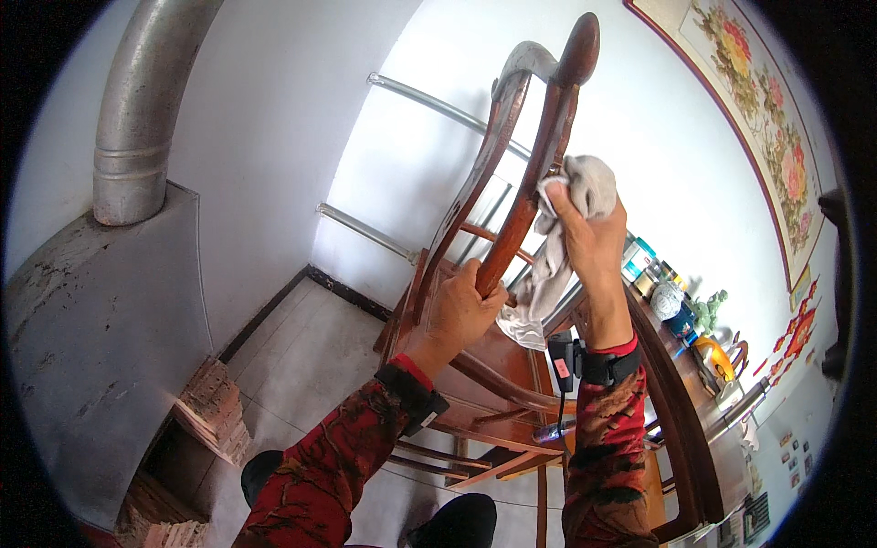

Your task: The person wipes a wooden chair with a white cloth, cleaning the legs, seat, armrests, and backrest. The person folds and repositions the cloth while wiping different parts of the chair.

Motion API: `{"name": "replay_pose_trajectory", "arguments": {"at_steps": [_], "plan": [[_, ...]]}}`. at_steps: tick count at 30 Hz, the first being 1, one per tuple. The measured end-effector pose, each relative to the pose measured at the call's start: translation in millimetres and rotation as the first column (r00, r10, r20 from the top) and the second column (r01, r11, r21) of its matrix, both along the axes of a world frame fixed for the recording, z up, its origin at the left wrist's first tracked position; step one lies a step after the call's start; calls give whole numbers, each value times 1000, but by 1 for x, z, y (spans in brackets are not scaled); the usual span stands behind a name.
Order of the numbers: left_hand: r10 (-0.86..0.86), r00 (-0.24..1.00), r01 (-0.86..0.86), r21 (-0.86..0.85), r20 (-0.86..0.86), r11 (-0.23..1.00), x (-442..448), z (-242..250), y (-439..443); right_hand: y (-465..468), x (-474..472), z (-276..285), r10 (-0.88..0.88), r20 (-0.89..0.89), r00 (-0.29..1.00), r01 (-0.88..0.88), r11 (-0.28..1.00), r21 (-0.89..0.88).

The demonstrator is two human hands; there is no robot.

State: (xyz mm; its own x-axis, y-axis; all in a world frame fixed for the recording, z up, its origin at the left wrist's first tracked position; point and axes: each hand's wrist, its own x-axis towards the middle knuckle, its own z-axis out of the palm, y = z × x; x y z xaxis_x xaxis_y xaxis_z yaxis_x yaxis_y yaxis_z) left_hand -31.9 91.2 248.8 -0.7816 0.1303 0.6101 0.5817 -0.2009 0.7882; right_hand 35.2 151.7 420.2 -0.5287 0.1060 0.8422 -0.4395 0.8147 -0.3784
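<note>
In front of me rises the curved back of a reddish-brown wooden chair [524, 212], with its rounded top end [579, 48] pointing up. My left hand [462, 312] grips one of its back posts low down. A crumpled greyish-white cloth [593, 185] is bunched in my right hand [596, 243], pressed against the same post higher up. The cloth's loose end [538, 294] hangs below the wrist. Under my hands are a wooden seat [479, 418] and a curved rail [507, 387]. My left fingers partly hide the post's lower end.
A metal stove [103, 329] with a flue pipe [137, 116] stands left, on bricks [216, 404]. Metal pipes [431, 103] run along the wall. At right, a long wooden cabinet [675, 383] bears jars [637, 260] and ornaments [709, 308]. My shoes [459, 520] are on the tiled floor [294, 349].
</note>
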Motion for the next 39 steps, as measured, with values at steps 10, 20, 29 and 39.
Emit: {"name": "replay_pose_trajectory", "arguments": {"at_steps": [10,20,29,39], "plan": [[-2,1000,2,15,-8,1000,1,-1,0,-11,-5,27,249,141,958,-244,968,-52],[12,1000,-12,-30,-9,999,1,0,-1,13,-4,4,420,193,887,-258,796,-547],[41,999,-41,-12,10,999,1,1,1,1,-7,-11,8,-182,983,28,980,197],[-25,999,26,-49,23,998,0,1,-3,2,-7,-19,12,48,999,-11,1000,-20]]}}
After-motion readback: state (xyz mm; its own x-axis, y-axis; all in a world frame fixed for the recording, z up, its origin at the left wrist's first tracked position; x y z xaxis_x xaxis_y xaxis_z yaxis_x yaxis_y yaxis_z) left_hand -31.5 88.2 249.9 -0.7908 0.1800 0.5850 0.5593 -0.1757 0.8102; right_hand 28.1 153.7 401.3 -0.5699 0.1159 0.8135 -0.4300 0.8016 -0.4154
